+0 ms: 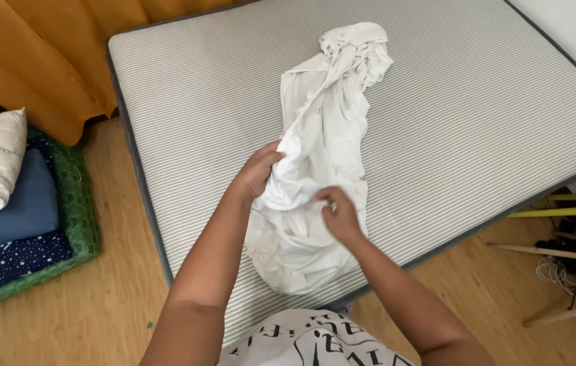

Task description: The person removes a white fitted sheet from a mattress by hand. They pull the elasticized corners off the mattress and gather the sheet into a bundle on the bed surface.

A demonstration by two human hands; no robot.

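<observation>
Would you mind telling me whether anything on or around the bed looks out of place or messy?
The white sheet lies bunched and twisted in a heap on the bare striped mattress, not spread flat. The left hand and right hand both grip its folds. Loose cables tangle on the floor at right.

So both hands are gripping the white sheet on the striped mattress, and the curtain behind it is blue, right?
Not quite: the head view shows the curtain is orange. The rest holds: left hand and right hand grip the white sheet on the striped mattress.
</observation>
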